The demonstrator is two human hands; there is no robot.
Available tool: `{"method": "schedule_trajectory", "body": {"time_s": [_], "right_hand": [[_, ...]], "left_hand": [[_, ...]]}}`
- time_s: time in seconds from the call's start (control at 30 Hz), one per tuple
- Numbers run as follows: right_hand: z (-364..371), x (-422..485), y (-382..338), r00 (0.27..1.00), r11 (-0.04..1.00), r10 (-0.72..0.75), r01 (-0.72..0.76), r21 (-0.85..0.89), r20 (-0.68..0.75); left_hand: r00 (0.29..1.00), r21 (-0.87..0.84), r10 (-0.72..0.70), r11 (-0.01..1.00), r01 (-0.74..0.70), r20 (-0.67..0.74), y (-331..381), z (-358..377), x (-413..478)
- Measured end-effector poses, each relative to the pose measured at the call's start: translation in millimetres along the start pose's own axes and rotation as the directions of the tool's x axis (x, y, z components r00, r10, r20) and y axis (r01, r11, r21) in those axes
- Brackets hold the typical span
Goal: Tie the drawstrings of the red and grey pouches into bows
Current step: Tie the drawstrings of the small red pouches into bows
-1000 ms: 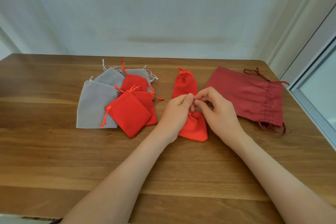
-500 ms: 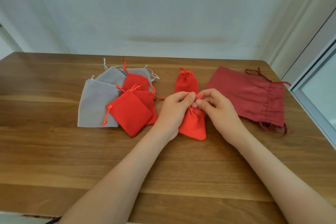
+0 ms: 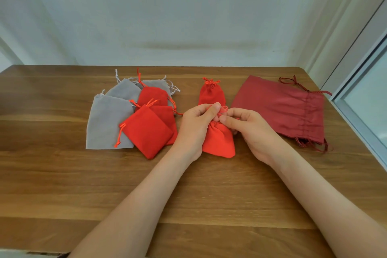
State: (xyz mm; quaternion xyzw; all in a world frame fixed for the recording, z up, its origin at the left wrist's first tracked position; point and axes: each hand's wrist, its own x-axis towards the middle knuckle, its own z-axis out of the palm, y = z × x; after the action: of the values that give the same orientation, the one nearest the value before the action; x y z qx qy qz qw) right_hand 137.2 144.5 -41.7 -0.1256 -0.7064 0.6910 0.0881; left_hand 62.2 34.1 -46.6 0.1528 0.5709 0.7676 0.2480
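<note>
A small red pouch (image 3: 218, 142) is held at the middle of the wooden table (image 3: 188, 199), with its gathered neck raised between the two hands and its lower edge resting on the wood. The orange-red drawstring (image 3: 223, 109) is pinched at the neck by the left hand (image 3: 194, 130), whose thumb and curled fingers are closed on it. A small loop of the cord is seen standing just above the fingertips. The same cord is gripped from the other side by the right hand (image 3: 253, 132), its fingers curled in and the forefinger laid across towards the left thumb (how far the knot has been formed cannot be told, as it is covered by the fingers).

Taken from the held pouch, a tied red pouch (image 3: 211, 95) is found at 12 o'clock, lying flat just beyond the knuckles, its neck drawn shut and finished with a bow (image 3: 211, 83) at the far end. At 9 o'clock a heap is spread: three grey pouches (image 3: 106, 123) are laid at the back and left, and three loose red pouches (image 3: 146, 132) are overlapped on them, their cords untied. At 2 o'clock a large dark red drawstring bag (image 3: 278, 109) is laid flat, just beside the right hand, with twisted cords trailing from its right end. A window frame (image 3: 360, 100) is seen at 3 o'clock, beyond the table's right edge.
</note>
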Motion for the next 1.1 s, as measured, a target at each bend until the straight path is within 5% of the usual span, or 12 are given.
{"method": "schedule_trajectory", "body": {"time_s": [0.2, 0.27, 0.6, 0.87, 1.1], "right_hand": [[-2.0, -2.0, -2.4, 0.996, 0.995, -0.016, 0.007, 0.097, 0.088], [-3.0, -1.4, -1.7, 0.996, 0.991, -0.013, 0.001, 0.134, 0.086], [-3.4, 0.8, 2.5, 0.996, 0.998, 0.017, -0.022, 0.057, 0.092], [-2.5, 1.8, 4.6, 0.998, 0.999, 0.015, -0.013, -0.042, 0.058], [-5.1, 2.6, 5.1, 0.996, 0.999, 0.025, -0.028, 0.041, 0.085]], "left_hand": [[0.982, -0.093, -0.132, 0.985, 0.145, 0.131, 7.8, -4.0, 2.8], [0.962, -0.004, -0.165, 0.985, 0.17, 0.215, 13.9, -10.8, 4.3], [0.959, 0.352, -0.064, 0.935, -0.039, 0.277, 24.4, -27.1, 1.8], [0.925, 0.754, 0.232, 0.536, -0.38, 0.302, 23.6, -28.4, 2.2], [0.943, 0.319, 0.052, 0.934, -0.163, 0.33, 16.9, -27.3, 4.7]]}}
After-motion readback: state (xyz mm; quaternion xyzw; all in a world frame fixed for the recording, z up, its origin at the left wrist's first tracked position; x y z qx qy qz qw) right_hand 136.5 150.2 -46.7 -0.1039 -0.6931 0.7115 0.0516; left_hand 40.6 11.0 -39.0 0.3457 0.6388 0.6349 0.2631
